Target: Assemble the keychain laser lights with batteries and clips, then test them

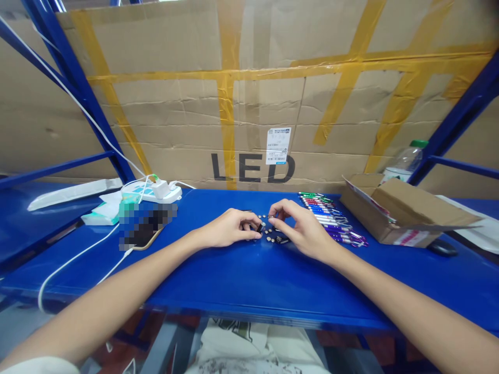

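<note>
My left hand (228,228) is closed, with a small black piece (259,227) pinched between thumb and fingers just above the blue table. Facing it, my right hand (300,228) has thumb and forefinger brought together on what looks like a small silvery disc, mostly covered by the fingertips. Between and below the hands lie several small round metal discs (268,239), like button cells, and some small black parts (281,240). Just beyond my right hand is a row of pens (322,210) in green, red, blue, silver and purple.
An open cardboard box (405,218) stands at the right, with a black mouse (442,248) by it and a plastic bottle (405,158) behind. At left are a phone (150,231), a white power strip (167,195) and cables. A large LED carton (175,124) walls the back.
</note>
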A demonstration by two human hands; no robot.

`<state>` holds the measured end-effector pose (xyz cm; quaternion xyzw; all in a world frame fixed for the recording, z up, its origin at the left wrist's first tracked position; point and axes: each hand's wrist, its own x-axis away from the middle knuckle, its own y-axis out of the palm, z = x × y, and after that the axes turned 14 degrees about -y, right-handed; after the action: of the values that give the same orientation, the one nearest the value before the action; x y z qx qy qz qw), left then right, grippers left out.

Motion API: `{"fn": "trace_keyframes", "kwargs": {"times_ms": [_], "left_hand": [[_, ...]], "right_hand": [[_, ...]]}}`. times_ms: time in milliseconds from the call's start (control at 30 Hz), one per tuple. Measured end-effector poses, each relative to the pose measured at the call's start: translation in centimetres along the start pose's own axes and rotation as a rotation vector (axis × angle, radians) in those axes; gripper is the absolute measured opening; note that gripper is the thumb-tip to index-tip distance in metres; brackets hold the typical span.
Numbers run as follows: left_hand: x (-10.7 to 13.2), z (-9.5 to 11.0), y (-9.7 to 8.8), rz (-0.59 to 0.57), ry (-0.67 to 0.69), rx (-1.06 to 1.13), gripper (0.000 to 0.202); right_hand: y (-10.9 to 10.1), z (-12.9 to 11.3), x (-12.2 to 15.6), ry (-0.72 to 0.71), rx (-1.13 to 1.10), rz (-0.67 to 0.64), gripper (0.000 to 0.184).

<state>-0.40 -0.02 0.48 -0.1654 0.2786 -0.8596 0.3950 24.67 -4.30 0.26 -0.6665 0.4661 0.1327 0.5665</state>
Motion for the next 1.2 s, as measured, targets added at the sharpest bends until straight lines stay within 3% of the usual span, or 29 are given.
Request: {"fn": "trace_keyframes", "kwargs": {"times_ms": [267, 633, 867, 1200], "left_hand": [[0.03, -0.05, -0.07, 0.050, 0.054, -0.041, 0.038], [0.06, -0.02, 0.12, 0.026, 0.034, -0.053, 0.031], [0.06, 0.14, 0.06, 0.032, 0.038, -0.071, 0.031], [-0.03, 0.00, 0.16, 0.066, 0.093, -0.125, 0.030]], "right_hand": [[-0.02, -0.13, -0.21, 0.003, -0.010, -0.018, 0.005], [-0.04, 0.21, -0.01, 0.067, -0.067, -0.021, 0.006], [-0.11, 0.35, -0.01, -0.014, -0.021, -0.039, 0.019], [0.05, 0.37, -0.04, -0.008, -0.071, -0.037, 0.004]]}}
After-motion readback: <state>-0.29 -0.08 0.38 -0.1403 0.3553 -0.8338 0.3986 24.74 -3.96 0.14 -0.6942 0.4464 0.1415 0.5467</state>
